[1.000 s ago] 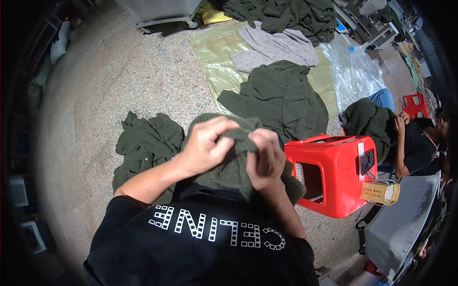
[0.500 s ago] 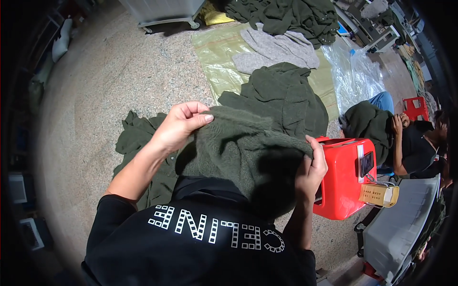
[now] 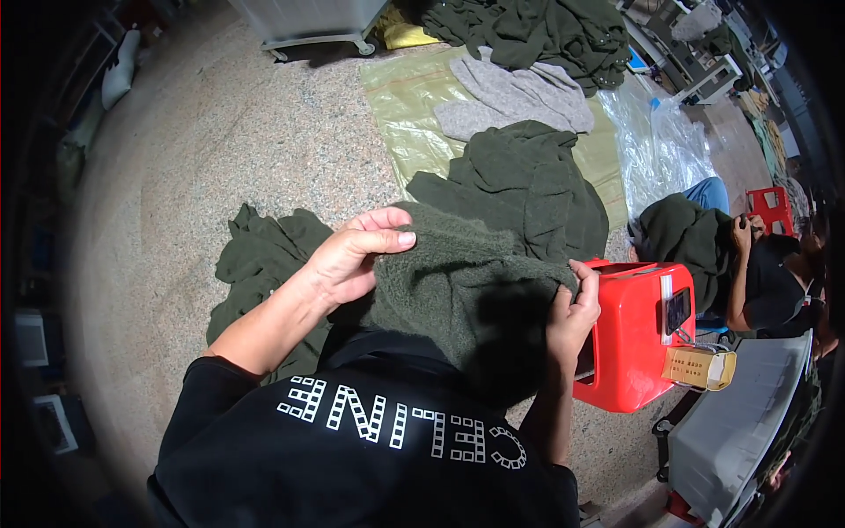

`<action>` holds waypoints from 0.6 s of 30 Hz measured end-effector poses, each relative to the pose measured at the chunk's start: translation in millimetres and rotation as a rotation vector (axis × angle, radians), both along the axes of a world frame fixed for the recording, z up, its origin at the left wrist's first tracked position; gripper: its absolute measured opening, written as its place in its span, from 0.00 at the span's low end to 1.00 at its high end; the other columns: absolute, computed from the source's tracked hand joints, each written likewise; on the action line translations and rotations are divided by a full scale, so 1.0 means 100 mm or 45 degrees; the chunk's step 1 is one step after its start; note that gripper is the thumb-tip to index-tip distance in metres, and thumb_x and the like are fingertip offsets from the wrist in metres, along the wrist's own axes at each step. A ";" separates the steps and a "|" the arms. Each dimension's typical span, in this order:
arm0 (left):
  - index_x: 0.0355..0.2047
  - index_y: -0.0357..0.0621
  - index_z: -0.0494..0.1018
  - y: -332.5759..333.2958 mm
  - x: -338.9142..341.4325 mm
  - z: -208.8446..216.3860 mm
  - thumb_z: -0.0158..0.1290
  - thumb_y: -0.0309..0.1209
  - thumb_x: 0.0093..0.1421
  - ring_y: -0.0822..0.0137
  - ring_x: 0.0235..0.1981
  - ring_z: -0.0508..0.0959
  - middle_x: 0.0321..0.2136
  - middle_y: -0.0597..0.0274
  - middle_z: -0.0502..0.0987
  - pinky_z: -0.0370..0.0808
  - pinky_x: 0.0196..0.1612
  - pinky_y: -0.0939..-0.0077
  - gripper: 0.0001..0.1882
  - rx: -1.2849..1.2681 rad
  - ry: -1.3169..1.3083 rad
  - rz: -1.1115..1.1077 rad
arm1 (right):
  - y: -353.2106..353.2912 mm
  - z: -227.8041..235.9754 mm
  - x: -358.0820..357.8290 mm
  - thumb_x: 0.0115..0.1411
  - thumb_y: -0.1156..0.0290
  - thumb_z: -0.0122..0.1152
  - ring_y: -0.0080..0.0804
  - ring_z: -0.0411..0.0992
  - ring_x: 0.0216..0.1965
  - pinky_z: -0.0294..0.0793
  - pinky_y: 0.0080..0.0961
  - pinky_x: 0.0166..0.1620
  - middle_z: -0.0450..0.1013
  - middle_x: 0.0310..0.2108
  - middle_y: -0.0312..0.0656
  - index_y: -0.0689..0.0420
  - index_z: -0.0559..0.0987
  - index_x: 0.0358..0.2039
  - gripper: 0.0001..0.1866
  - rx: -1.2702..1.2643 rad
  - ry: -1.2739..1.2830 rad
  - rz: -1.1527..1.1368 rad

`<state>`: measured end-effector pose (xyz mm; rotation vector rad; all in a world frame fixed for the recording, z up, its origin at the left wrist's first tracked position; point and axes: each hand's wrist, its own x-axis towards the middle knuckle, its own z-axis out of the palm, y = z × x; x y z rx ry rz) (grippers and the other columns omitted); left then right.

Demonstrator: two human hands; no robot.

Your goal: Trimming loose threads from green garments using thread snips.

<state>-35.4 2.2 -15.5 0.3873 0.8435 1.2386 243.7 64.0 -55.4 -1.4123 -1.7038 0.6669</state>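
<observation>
A dark green fuzzy knit garment (image 3: 449, 273) is held up in front of my chest, its edge stretched between both hands. My left hand (image 3: 361, 251) pinches the edge at its left end, thumb on top. At the other end, my right hand (image 3: 576, 308) grips the same edge, thumb and fingers closed on the fabric. The garment's lower part falls in shadow towards my lap. Just beyond it lies a heap of the same green cloth (image 3: 537, 176). More green cloth (image 3: 264, 264) drapes at the left beside my left forearm.
Close by my right hand stands a red plastic stool (image 3: 629, 352) with a phone (image 3: 678, 311) and a yellowish box (image 3: 700, 367) on its side. Grey bins (image 3: 739, 431) stand right and far left. A grey garment (image 3: 528, 92) lies on plastic sheeting. A co-worker (image 3: 766, 273) sits at right.
My left hand has moved right, nearer my right hand, so the stretch of fabric between them is shorter. My right hand has hardly moved.
</observation>
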 end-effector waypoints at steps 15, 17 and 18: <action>0.34 0.40 0.73 -0.13 0.04 -0.04 0.55 0.22 0.52 0.79 0.29 0.73 0.29 0.68 0.76 0.69 0.34 0.88 0.07 -0.137 0.069 -0.439 | 0.12 -0.20 -0.02 0.47 0.81 0.43 0.49 0.71 0.38 0.69 0.34 0.43 0.70 0.37 0.53 0.64 0.70 0.41 0.18 0.298 -0.172 -0.149; 0.37 0.39 0.73 -0.18 0.05 -0.08 0.54 0.18 0.50 0.76 0.34 0.76 0.33 0.64 0.77 0.71 0.39 0.85 0.12 -0.164 0.002 -0.568 | 0.14 -0.26 -0.03 0.46 0.81 0.43 0.49 0.71 0.37 0.69 0.34 0.42 0.71 0.37 0.52 0.63 0.70 0.41 0.18 0.290 -0.208 -0.150; 0.37 0.39 0.73 -0.19 0.06 -0.10 0.54 0.18 0.50 0.76 0.34 0.76 0.33 0.64 0.77 0.71 0.39 0.85 0.12 -0.176 -0.001 -0.573 | 0.17 -0.29 -0.04 0.46 0.81 0.43 0.49 0.71 0.37 0.70 0.34 0.42 0.71 0.36 0.52 0.62 0.70 0.40 0.18 0.282 -0.218 -0.150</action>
